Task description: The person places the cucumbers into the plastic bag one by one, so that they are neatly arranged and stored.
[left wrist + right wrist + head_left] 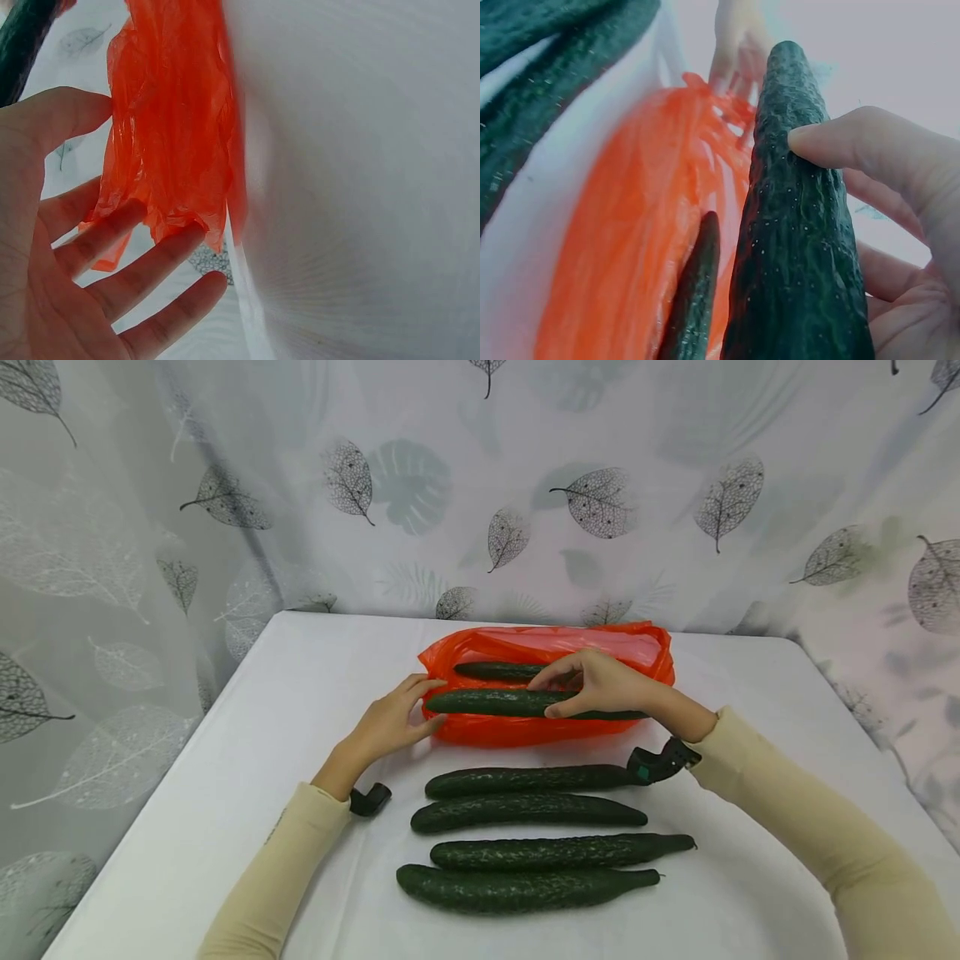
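Observation:
My right hand (pixel 607 683) grips a long dark green cucumber (pixel 487 702) between thumb and fingers. In the right wrist view this bumpy cucumber (pixel 791 225) is held above a red plastic bag (pixel 622 217), its far end pointing toward the left hand. The bag (pixel 487 732) lies wide on the table, and a second cucumber (pixel 487 671) rests in it behind the held one. At the bag's left end is my left hand (pixel 386 718), thumb and fingers spread. In the left wrist view its fingers (pixel 139 285) reach along the bag's crumpled edge (pixel 172 150).
Several cucumbers (pixel 525 810) lie in roughly parallel rows on the white table (pixel 322 660), in front of the bag. Black wrist cameras sit on both wrists, the right one (pixel 660 762) overlapping the end of the farthest row. A leaf-patterned curtain (pixel 465 485) hangs behind.

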Available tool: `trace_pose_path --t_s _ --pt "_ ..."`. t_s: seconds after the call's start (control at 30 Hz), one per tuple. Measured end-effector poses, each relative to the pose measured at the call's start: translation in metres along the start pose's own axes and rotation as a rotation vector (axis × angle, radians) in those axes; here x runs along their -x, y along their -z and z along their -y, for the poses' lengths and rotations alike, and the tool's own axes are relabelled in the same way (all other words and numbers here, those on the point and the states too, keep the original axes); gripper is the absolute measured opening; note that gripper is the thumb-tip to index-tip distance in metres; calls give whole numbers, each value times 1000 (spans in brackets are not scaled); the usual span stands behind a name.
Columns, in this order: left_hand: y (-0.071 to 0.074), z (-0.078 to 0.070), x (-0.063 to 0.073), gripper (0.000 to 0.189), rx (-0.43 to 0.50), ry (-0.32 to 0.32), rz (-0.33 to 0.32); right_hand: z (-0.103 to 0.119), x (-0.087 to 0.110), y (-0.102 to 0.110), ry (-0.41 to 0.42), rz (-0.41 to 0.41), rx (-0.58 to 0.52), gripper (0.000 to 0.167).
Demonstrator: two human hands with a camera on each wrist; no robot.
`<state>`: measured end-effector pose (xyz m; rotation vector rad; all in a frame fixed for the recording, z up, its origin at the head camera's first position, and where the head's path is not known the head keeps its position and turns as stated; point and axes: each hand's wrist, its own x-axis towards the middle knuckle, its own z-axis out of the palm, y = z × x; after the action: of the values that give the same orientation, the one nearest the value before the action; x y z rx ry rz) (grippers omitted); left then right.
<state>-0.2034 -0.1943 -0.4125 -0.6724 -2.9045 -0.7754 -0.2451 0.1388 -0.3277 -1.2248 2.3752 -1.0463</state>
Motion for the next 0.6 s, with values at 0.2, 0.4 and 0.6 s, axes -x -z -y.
trace_pose_path --t_s 0.2,0.4,0.6 --pt "0 1 0 59 8 28 -6 -3 -6 6 -52 -24 -18 32" --pt "0 1 0 61 15 39 1 -9 -12 8 -82 -46 -27 34" --pt "0 0 -1 58 -5 31 -4 -13 -16 8 -111 -39 -41 36"
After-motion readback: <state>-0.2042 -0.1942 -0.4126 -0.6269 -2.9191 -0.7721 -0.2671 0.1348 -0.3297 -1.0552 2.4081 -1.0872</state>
